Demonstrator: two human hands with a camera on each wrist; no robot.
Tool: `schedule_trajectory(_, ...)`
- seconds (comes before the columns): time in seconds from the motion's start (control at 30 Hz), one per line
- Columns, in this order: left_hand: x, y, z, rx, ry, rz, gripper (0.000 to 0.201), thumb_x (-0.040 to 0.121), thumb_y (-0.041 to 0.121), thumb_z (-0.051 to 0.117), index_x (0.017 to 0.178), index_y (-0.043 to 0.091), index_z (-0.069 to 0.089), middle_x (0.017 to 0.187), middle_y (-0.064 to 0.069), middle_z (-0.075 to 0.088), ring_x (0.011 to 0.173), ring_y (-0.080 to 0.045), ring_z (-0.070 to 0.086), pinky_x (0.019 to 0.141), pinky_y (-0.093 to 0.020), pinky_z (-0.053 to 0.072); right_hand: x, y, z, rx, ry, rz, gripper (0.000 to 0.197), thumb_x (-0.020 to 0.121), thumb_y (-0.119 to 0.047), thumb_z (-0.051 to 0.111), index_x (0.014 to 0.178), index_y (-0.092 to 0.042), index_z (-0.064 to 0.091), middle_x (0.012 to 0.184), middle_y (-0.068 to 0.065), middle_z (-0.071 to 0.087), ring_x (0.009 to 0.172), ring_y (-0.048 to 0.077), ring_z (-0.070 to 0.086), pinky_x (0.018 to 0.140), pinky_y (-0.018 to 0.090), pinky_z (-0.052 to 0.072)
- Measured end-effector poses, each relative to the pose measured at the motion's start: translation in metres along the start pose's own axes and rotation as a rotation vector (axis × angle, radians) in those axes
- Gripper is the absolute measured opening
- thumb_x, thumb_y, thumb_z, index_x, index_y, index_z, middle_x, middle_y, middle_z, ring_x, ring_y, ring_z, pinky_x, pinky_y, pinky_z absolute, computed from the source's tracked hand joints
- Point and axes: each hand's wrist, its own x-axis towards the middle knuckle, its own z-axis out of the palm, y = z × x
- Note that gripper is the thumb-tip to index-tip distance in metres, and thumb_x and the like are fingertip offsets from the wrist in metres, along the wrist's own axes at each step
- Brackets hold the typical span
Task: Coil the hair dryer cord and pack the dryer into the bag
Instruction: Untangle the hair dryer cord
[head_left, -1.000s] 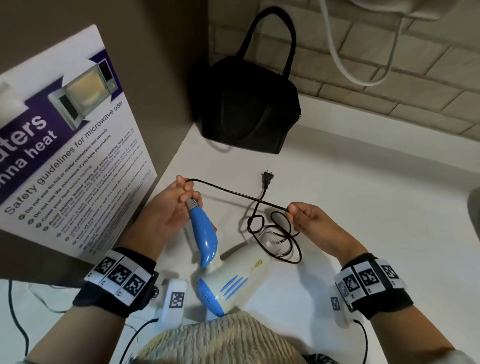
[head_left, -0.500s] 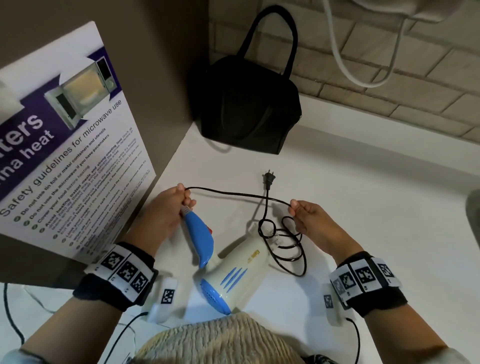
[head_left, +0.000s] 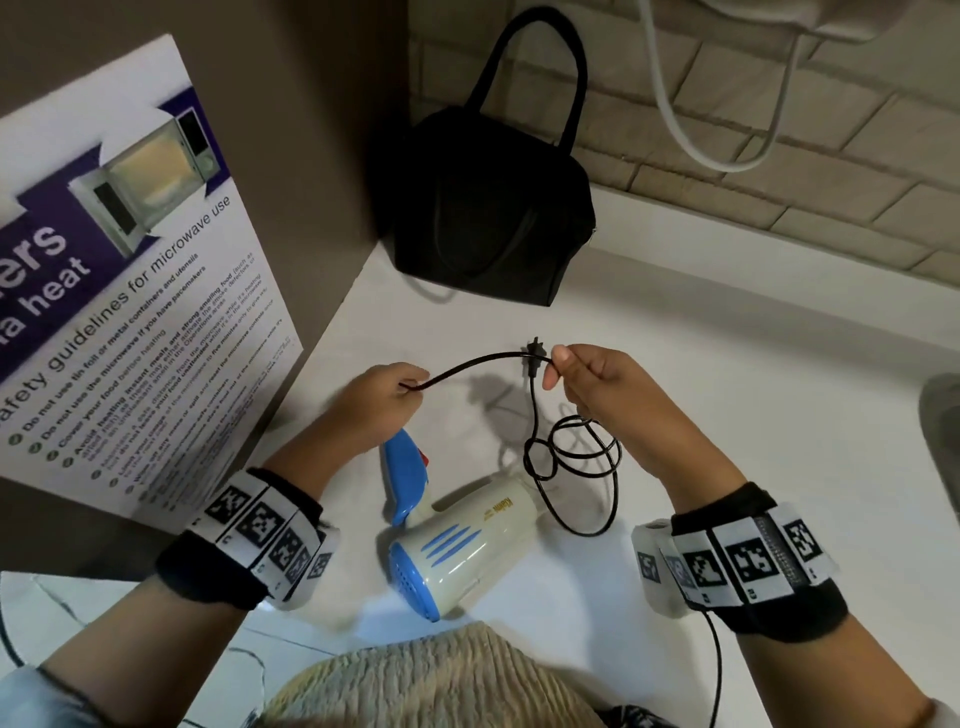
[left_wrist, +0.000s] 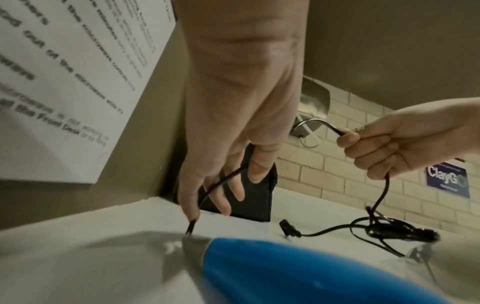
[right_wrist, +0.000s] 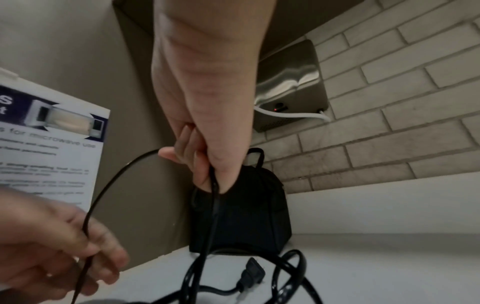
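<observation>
A cream hair dryer (head_left: 467, 540) with a blue handle (head_left: 405, 478) lies on the white counter (head_left: 727, 415). Its black cord (head_left: 483, 361) runs from the handle up through my left hand (head_left: 382, 402), which holds it loosely near the handle end (left_wrist: 192, 226). My right hand (head_left: 587, 382) grips the cord further along, fingers curled round it (right_wrist: 213, 176). Below that hand the cord hangs into loose loops (head_left: 576, 457) on the counter. The plug (head_left: 534, 347) lies just behind the hands. A black bag (head_left: 493, 208) with its handle up stands in the back corner.
A microwave safety poster (head_left: 130, 291) leans on the left wall. A brick wall (head_left: 779, 182) runs behind the counter, with a metal dispenser (right_wrist: 288, 90) and a white hose (head_left: 717, 156) on it. A grey object (head_left: 943, 441) shows at the right edge.
Both hands have lifted and moved away from me. The right hand has slid along the cord toward the plug. The left hand has come off the handle and now holds only the cord.
</observation>
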Motion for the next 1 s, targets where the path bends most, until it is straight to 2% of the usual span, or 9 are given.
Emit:
schedule_trajectory(0.13,-0.020,0.039,-0.004,0.018,-0.125,0.214,0.031,0.083,0.029,0.070,0.112,0.017,0.064,0.106,0.003,0.068,0.103,-0.010,0.062,0.093,-0.028,0.048,-0.001,-0.012,0.008,-0.072,0.029,-0.056,0.038,0.099,-0.038,0.043,0.076,-0.019,0.066,0.063,0.002,0.040,0.051,0.010,0.035,0.049,0.016,0.031)
schedule_trajectory(0.23,-0.034,0.073,0.001,-0.041,-0.181,0.322,0.033,0.078,0.036,0.074,0.103,0.016,0.064,0.089,0.005,0.070,0.083,-0.002,0.063,0.080,-0.018,0.047,-0.002,-0.015,0.017,-0.159,-0.008,-0.126,0.037,0.099,-0.035,0.044,0.078,-0.013,0.066,0.068,0.009,0.054,0.064,0.014,0.048,0.062,0.022,0.038)
schedule_trajectory(0.33,-0.041,0.092,0.000,-0.106,-0.078,0.360,0.019,0.088,0.027,0.064,0.085,0.008,0.063,0.064,-0.001,0.060,0.058,-0.004,0.051,0.061,-0.016,0.043,-0.007,-0.018,0.016,-0.151,-0.077,-0.177,0.038,0.100,-0.032,0.044,0.079,-0.007,0.063,0.065,0.001,0.059,0.062,0.009,0.053,0.069,0.027,0.044)
schedule_trajectory(0.5,-0.039,0.092,-0.016,-0.137,0.029,0.353,0.025,0.097,0.022,0.047,0.080,0.011,0.063,0.060,-0.003,0.057,0.050,-0.001,0.045,0.049,-0.011,0.036,-0.012,-0.011,-0.013,0.043,0.010,-0.151,0.043,0.099,-0.045,0.035,0.101,-0.020,0.071,0.105,-0.005,0.073,0.104,0.007,0.064,0.096,0.029,0.045)
schedule_trajectory(0.63,-0.037,0.087,-0.027,-0.176,0.056,0.326,0.031,0.099,0.022,0.044,0.074,0.018,0.061,0.057,0.007,0.057,0.058,0.001,0.051,0.055,-0.008,0.037,-0.013,0.001,-0.024,0.116,0.094,-0.113,0.043,0.100,-0.044,0.033,0.108,-0.021,0.069,0.114,-0.009,0.070,0.112,0.005,0.060,0.106,0.039,0.041)
schedule_trajectory(0.73,-0.034,0.083,-0.031,-0.265,0.068,0.315,0.032,0.097,0.029,0.043,0.070,0.025,0.058,0.054,0.012,0.058,0.064,-0.003,0.057,0.071,-0.020,0.043,-0.013,0.008,-0.018,0.079,0.043,-0.087,0.040,0.098,-0.046,0.036,0.112,-0.026,0.068,0.117,-0.011,0.068,0.114,0.002,0.058,0.108,0.039,0.041)
schedule_trajectory(0.83,-0.034,0.082,-0.033,-0.364,0.043,0.315,0.030,0.093,0.034,0.042,0.069,0.025,0.058,0.054,0.012,0.056,0.067,-0.007,0.059,0.078,-0.026,0.045,-0.014,0.012,-0.008,0.021,-0.103,-0.092,0.037,0.090,-0.054,0.044,0.119,-0.039,0.062,0.127,-0.015,0.060,0.121,-0.002,0.052,0.108,0.031,0.038)
schedule_trajectory(0.93,-0.034,0.084,-0.036,-0.418,0.044,0.335,0.034,0.100,0.022,0.040,0.071,0.021,0.057,0.055,0.012,0.054,0.067,-0.007,0.059,0.075,-0.021,0.044,-0.013,0.011,0.002,-0.096,-0.222,-0.169,0.045,0.083,-0.048,0.063,0.126,-0.044,0.054,0.132,-0.015,0.051,0.125,-0.005,0.043,0.104,0.016,0.032)
schedule_trajectory(1.0,-0.035,0.084,-0.038,-0.437,0.055,0.333,0.036,0.102,0.017,0.037,0.071,0.020,0.056,0.055,0.012,0.053,0.067,-0.005,0.059,0.072,-0.018,0.044,-0.009,0.017,0.010,-0.278,-0.251,-0.240,0.049,0.079,-0.048,0.070,0.125,-0.045,0.053,0.129,-0.019,0.048,0.128,0.003,0.038,0.108,0.020,0.028)
